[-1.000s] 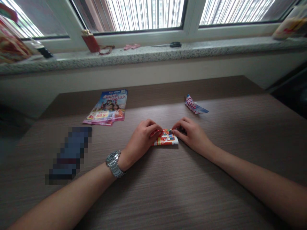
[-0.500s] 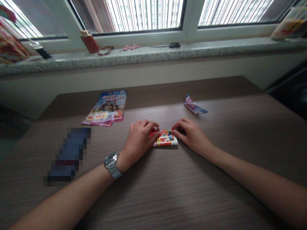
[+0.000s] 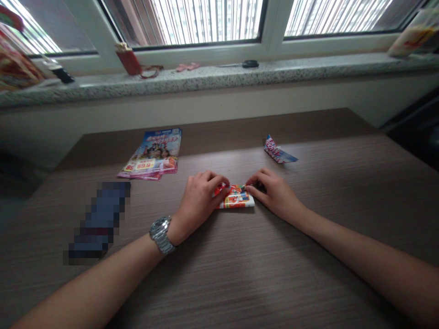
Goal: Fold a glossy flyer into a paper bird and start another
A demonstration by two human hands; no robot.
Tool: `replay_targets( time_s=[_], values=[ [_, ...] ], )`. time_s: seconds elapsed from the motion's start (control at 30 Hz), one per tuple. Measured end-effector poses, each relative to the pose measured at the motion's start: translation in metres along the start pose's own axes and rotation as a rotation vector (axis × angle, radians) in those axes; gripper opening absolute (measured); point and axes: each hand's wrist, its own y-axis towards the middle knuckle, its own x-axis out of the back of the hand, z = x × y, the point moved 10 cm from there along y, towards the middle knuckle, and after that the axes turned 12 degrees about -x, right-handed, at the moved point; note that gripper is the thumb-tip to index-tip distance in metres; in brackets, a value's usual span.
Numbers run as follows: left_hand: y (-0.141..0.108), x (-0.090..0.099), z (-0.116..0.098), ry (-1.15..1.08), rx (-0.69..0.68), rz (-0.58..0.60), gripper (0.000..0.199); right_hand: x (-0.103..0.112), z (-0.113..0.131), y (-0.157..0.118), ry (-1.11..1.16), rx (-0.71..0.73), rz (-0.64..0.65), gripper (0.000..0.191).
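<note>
A small folded paper (image 3: 236, 199), printed in red, orange and white, lies on the wooden table (image 3: 219, 269) between my hands. My left hand (image 3: 202, 194), with a silver watch (image 3: 162, 234) on its wrist, pinches the left end of the paper between thumb and fingers. At the paper's upper right corner, my right hand (image 3: 270, 187) has its thumb and index finger closed on the edge. Fingers cover both ends of the paper. Beyond my right hand sits a folded paper piece (image 3: 276, 151) in blue, red and white, shaped somewhat like a boat.
A stack of printed flyers (image 3: 154, 155) lies at the back left, with a dark pixelated rectangular object (image 3: 101, 219) nearer me. On the stone windowsill (image 3: 206, 81) are a red case (image 3: 129, 60), black-handled scissors (image 3: 250, 64) and a small pink item (image 3: 187, 67).
My hands and the folded paper stay almost exactly where they were. Only a slight shift of the left fingers on the paper shows.
</note>
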Motion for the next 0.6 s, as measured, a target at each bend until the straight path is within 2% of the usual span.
replay_targets(
  time_s=[0.23, 0.6],
  values=[
    [0.0, -0.003, -0.005, 0.071, -0.08, 0.017, 0.02, 0.001, 0.003, -0.001, 0.003, 0.017, -0.002, 0.003],
    [0.001, -0.003, -0.012, 0.133, -0.104, 0.027, 0.019, 0.005, 0.007, -0.004, -0.002, 0.111, -0.032, 0.008]
  ],
)
